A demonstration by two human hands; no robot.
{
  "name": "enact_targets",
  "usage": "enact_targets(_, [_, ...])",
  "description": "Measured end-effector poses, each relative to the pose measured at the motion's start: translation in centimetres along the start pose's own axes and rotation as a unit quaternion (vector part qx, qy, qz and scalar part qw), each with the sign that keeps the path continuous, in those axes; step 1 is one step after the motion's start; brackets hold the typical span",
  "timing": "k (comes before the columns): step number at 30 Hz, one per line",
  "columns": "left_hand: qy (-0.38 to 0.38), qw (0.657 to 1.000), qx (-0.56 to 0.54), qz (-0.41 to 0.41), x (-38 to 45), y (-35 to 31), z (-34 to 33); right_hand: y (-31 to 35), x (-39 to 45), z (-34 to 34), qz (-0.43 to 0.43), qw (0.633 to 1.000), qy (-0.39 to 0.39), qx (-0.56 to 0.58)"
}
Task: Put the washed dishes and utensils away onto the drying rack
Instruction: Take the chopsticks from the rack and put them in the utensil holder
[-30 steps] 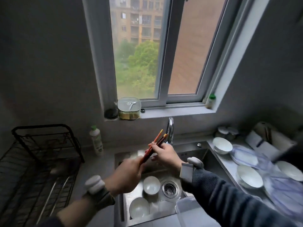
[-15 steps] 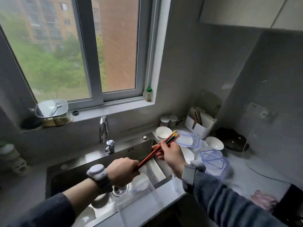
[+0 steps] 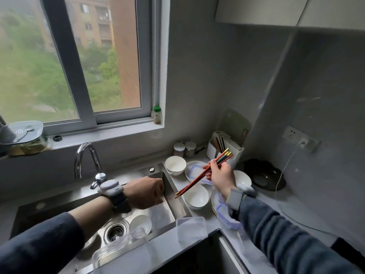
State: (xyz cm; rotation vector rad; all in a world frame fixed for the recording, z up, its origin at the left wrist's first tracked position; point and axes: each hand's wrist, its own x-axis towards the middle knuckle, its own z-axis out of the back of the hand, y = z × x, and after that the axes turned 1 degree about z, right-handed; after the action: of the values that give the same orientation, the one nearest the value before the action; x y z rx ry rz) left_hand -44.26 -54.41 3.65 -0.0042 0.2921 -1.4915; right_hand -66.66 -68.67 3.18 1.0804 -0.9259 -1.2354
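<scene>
My right hand (image 3: pixel 221 176) grips a bundle of red and dark chopsticks (image 3: pixel 199 177) above the counter, their yellow tips pointing at the white utensil holder (image 3: pixel 235 153) in the corner. My left hand (image 3: pixel 147 191) hovers over the steel sink (image 3: pixel 169 212) with curled fingers and holds nothing. White bowls (image 3: pixel 196 196) and a second white bowl (image 3: pixel 175 165) stand on the counter right of the sink. Another bowl (image 3: pixel 141 223) lies in the sink by the drain. The drying rack is out of view.
A faucet (image 3: pixel 87 157) rises behind the sink. Clear plastic containers (image 3: pixel 190 229) and blue-rimmed lids (image 3: pixel 225 216) sit at the counter's front. Two small jars (image 3: pixel 184 149), a dark pan lid (image 3: pixel 264 177) and a plugged-in cable (image 3: pixel 284 171) occupy the back right. A lidded box (image 3: pixel 24 137) sits on the windowsill.
My view swung right, away from the rack. My left hand let go of the chopsticks and now stays over the sink. My right hand carried them right, toward the utensil holder.
</scene>
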Motion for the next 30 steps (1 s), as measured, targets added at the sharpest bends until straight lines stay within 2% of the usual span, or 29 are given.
enact_targets(6, [0.002,1.000,0.019,0.003,5.8,0.3,3.1,-0.3,6.0,2.6,0.007,0.996,-0.081,-0.021])
enact_targets(12, [-0.010,1.000,0.000,0.011,11.0,0.7,3.8,0.3,11.6,4.9,0.048,0.982,-0.119,-0.140])
enact_targets(18, [-0.009,0.999,-0.006,0.047,15.3,0.8,3.8,-0.7,20.6,5.9,0.096,0.968,-0.121,-0.198])
enact_targets(24, [-0.004,0.994,-0.015,0.108,18.3,0.2,4.1,-2.9,29.4,5.6,0.095,0.964,-0.105,-0.226])
enact_targets(30, [-0.004,0.986,-0.028,0.167,19.3,1.0,2.7,-7.1,35.0,5.2,0.047,0.954,-0.076,-0.287])
